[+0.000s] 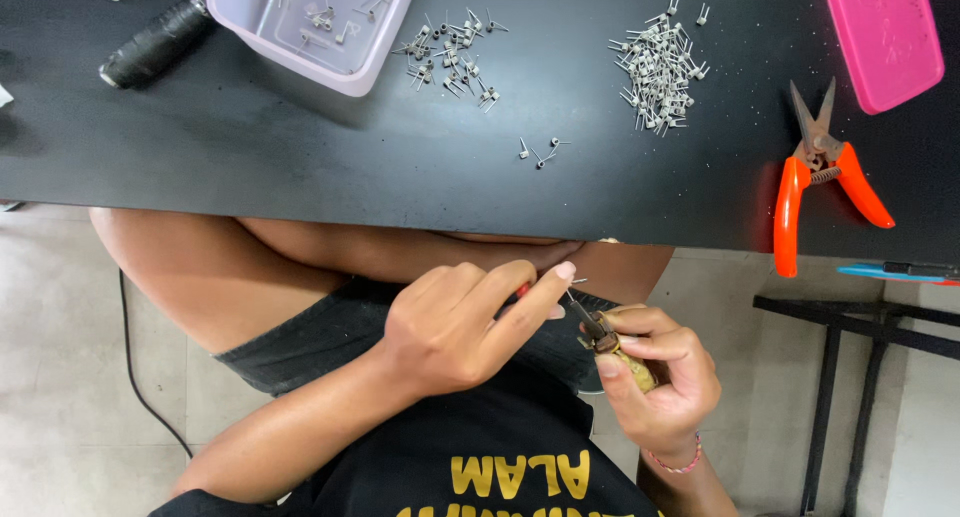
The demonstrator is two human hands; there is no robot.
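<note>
Left hand (pixel 450 327) curled, grip pinched on thin wire (pixel 578 307). Right hand (pixel 665 377) at 3 o'clock, grip clamped on small tool (pixel 610 342). Bench (pixel 300 167) edge at 12 o'clock, open room between.

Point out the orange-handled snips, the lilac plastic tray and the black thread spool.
orange-handled snips (pixel 790 212): head view, on the left orange handle.
lilac plastic tray (pixel 300 69): head view, on the near rim wall.
black thread spool (pixel 158 43): head view, on the wound black middle.
</note>
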